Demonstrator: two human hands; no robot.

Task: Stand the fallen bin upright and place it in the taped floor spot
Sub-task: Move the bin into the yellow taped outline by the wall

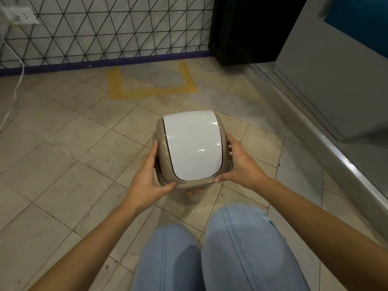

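Bin (190,148) upright between 2 hands, short of the taped floor spot (151,82).
Left hand (148,177) and right hand (239,162) clasp its beige sides, thumbs on the near rim; the white lid (192,143) faces up, above the tiled floor (63,143), near the knees (210,248).

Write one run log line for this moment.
bin: upright, held | left hand, right hand: gripping sides | taped spot: empty
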